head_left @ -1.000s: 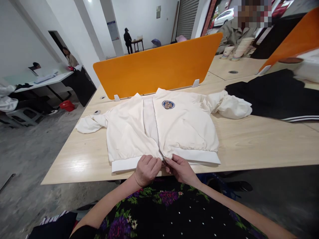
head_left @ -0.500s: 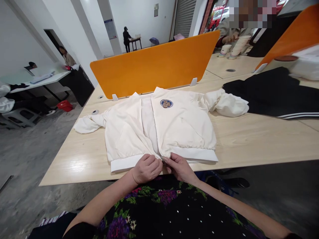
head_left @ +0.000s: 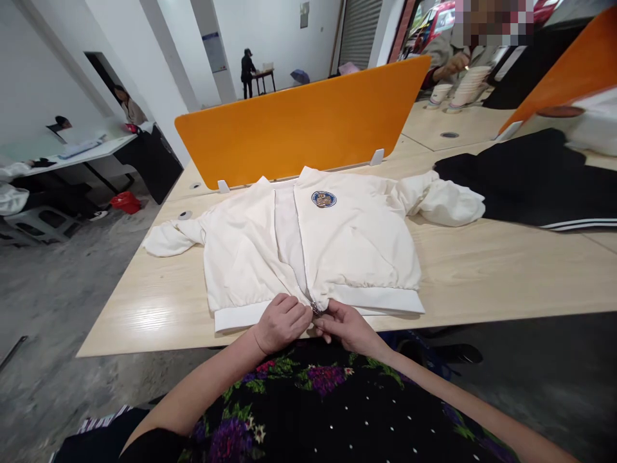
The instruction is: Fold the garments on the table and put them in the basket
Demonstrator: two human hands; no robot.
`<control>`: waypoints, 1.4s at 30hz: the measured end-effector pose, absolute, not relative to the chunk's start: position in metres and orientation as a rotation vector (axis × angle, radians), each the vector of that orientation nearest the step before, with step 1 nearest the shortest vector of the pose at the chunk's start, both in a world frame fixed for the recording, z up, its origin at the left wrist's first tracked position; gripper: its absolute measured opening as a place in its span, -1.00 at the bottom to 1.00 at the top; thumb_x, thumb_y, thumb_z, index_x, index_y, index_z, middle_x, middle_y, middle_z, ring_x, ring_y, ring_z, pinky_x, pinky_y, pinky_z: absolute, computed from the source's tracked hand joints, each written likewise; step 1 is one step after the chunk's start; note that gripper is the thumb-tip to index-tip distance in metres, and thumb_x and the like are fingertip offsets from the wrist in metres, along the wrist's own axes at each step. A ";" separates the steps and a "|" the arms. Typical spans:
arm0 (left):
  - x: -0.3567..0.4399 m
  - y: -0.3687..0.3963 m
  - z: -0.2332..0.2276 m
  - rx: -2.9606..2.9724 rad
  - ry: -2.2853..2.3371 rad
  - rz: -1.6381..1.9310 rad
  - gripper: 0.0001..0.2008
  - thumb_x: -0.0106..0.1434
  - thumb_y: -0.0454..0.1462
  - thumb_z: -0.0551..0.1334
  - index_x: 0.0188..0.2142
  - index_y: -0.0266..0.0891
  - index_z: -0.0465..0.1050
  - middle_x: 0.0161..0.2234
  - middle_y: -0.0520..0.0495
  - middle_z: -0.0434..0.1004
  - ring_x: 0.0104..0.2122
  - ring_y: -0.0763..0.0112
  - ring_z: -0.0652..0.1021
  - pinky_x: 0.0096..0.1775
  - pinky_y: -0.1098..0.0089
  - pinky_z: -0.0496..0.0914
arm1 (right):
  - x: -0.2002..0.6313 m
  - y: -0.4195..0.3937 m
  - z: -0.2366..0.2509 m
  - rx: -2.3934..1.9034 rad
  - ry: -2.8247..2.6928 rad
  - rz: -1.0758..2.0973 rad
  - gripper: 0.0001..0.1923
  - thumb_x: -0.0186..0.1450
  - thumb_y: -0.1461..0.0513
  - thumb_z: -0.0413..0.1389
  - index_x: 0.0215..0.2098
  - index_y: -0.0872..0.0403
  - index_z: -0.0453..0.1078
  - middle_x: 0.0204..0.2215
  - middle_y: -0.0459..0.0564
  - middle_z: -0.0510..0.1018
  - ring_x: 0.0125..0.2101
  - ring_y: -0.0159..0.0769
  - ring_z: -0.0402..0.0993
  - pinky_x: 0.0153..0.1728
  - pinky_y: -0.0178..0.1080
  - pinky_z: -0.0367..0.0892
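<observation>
A cream jacket (head_left: 241, 263) with a round badge (head_left: 323, 199) on its chest lies front up on the table, its sleeves spread to both sides. Its front zipper (head_left: 299, 247) is parted, and the two edges meet at the bottom hem. My left hand (head_left: 284, 321) is closed on the hem at the zipper's lower end. Beside it my right hand (head_left: 344, 326) pinches the other side of the hem, close to the metal zipper slider (head_left: 315, 308). The fingertips partly hide the zipper's bottom.
An orange divider (head_left: 299, 125) stands behind the jacket. Black clothing with white stripes (head_left: 530, 180) lies to the right. Stacked paper cups (head_left: 467, 90) and another person's hand (head_left: 456, 66) are beyond it. The table's front edge runs just under my hands.
My right fingers have shifted slightly at the zipper's lower end, and more of the slider shows. My left hand stays on the hem. The other person's hand has risen a little.
</observation>
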State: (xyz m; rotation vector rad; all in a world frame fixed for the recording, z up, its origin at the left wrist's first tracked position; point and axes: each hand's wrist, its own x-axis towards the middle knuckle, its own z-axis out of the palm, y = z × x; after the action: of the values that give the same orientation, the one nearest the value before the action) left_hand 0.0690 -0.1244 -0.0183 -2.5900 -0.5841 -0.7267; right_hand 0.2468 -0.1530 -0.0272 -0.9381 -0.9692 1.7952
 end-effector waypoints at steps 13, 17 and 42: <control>0.070 -0.126 -0.019 -2.516 -0.484 -0.703 -0.95 0.28 -0.38 0.14 -0.25 -0.28 0.34 -0.50 0.03 0.40 -0.45 0.42 0.41 -0.37 0.32 0.20 | 0.262 -0.162 -0.006 -1.261 -1.177 1.712 -0.61 0.03 -0.02 0.26 -0.63 0.09 0.33 -0.74 -0.11 0.45 -0.80 -0.48 0.26 -0.81 -0.42 -0.02; 0.070 -0.125 -0.019 -2.510 -0.498 -0.731 -0.93 0.26 -0.38 0.16 -0.24 -0.28 0.34 -0.52 0.04 0.39 -0.43 0.42 0.42 -0.37 0.32 0.19 | 0.264 -0.153 0.003 -1.201 -1.110 1.589 -0.66 0.07 0.00 0.25 -0.56 0.10 0.38 -0.73 -0.12 0.44 -0.78 -0.47 0.25 -0.79 -0.41 0.04; 0.069 -0.122 -0.020 -2.670 -0.692 -0.723 -0.85 0.34 -0.37 0.04 -0.30 -0.22 0.36 -0.45 0.00 0.47 -0.35 0.43 0.47 -0.28 0.34 0.21 | 0.285 -0.108 -0.001 -0.932 -2.124 1.156 -0.82 0.27 0.17 0.07 -0.43 0.08 0.41 -0.50 -0.10 0.45 -0.43 -0.38 0.36 -0.37 -0.31 0.26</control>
State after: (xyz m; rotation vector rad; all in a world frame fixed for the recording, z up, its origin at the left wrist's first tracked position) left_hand 0.0687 -0.1221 -0.0204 -2.6703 -0.6917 -0.7233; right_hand 0.2846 -0.1080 -0.0012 -0.9315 -2.1243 1.1559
